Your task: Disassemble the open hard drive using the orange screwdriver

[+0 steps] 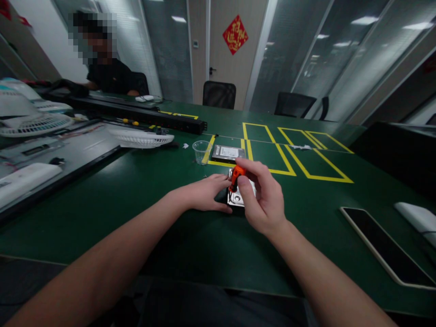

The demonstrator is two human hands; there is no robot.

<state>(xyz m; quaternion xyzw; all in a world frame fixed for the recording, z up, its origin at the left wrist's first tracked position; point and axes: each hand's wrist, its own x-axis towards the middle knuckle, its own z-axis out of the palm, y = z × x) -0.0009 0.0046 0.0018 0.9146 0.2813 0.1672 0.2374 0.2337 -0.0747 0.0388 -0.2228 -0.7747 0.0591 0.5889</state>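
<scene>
A silver hard drive (pixel 237 198) lies on the green table, partly covered by both hands. My right hand (pixel 264 195) is closed round an orange and black screwdriver (pixel 238 172), held nearly upright with its tip down at the left part of the drive. My left hand (pixel 209 193) rests at the drive's left side, thumb and fingers spread along its edges, gripping it. Just beyond the hands lies a second hard drive (pixel 227 153) with a white label. A clear plastic cup (pixel 201 153) stands to its left.
On the green table (pixel 163 177) are yellow tape rectangles, a phone (pixel 384 243) and a white device (pixel 417 220) at right. White fan parts (pixel 141 137), a metal panel and a long black bar (pixel 136 113) fill the left. A person (pixel 109 75) sits at the far left.
</scene>
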